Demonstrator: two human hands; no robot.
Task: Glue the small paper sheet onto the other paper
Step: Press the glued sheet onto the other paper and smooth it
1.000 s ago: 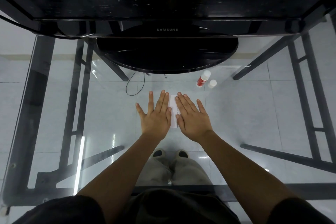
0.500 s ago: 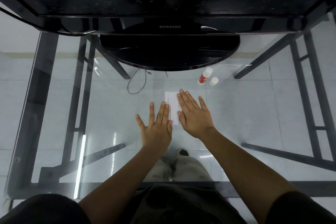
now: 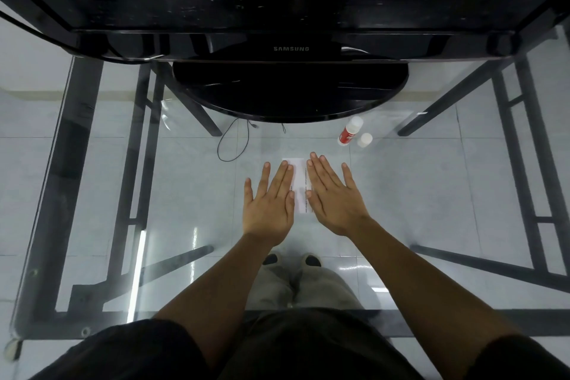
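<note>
Left hand fingers straight, close together, flat. Right hand same, pinky splayed. Neither grips anything. Palms down either side of white paper on glass table, inner edges over its sides: prob. pressing glued sheet flat. Can't tell small sheet from other, reads as one strip. Glue stick & loose cap parked apart by monitor base, so gluing likely done.

The left hand, flat with straight fingers, has slid toward 12 o'clock along the paper, drawing nearly level with the right hand again.
</note>
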